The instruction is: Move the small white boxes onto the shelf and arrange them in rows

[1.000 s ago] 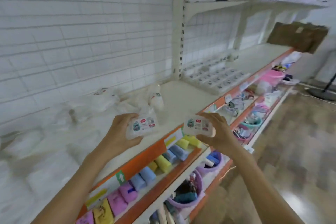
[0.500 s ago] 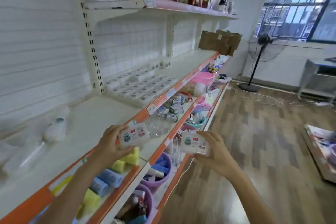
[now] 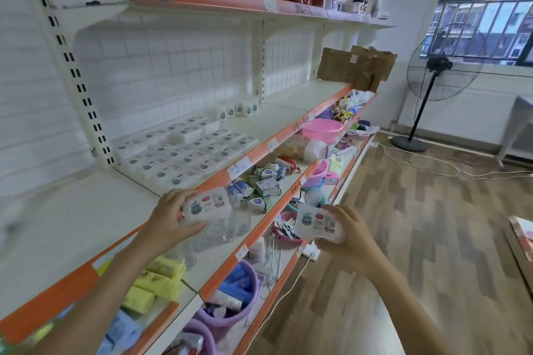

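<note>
While I carry one small white box in each hand, the view has swung along the aisle since a second ago: the rows of boxes (image 3: 184, 153) already laid out on the shelf (image 3: 72, 219) now sit ahead of me and fairly near, where before they lay well off to the right. My left hand (image 3: 170, 219) has its grip clamped on the left box (image 3: 206, 204), thumb along the near edge and fingers curled behind it, and it hangs just over the orange front lip of the shelf. My right hand (image 3: 350, 236) grips the right box (image 3: 317, 223) the same way, out over the aisle and off the shelf, above the lower tiers of mixed goods. Both boxes show their printed labels up and towards me. Neither one touches the shelf yet.

I take this to mean the carrying is nearly done and the placing is next. The laid rows look tidy, flat and close together, and the bare shelf between them and my left hand seems the natural spot to extend them. The left box is nearer and would likely go down first. A few small upright boxes (image 3: 238, 109) stand behind the rows, near the back wall.
</note>
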### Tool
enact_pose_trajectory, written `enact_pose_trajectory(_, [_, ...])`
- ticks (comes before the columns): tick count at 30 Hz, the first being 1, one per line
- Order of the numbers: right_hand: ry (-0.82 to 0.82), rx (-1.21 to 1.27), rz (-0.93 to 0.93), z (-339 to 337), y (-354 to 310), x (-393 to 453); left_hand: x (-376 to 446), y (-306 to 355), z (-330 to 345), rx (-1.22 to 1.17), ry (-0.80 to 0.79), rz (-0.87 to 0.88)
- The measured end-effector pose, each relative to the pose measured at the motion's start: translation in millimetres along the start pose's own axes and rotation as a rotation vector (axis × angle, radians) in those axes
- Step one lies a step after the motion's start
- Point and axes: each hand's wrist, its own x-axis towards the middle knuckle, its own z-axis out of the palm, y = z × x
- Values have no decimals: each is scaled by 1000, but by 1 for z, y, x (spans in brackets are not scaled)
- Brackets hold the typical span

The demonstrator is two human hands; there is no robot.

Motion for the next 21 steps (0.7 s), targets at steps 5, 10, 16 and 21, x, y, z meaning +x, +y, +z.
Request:
enact_pose_trajectory(5, [-22,-34,-87,-2,15,83,68,-10,19,23,13,-3])
enact_pose_trajectory(10, [-48,-75,-170,-16,18,184,148,-21,21,50,108,-28])
enact_pose_trajectory(16, [-35,-104,-330,-18,-1,301,210,-45,6,127,152,-52])
enact_pose_trajectory(21, [-160,-37,-518,21,-47,381,217,-71,-33,182,250,-159])
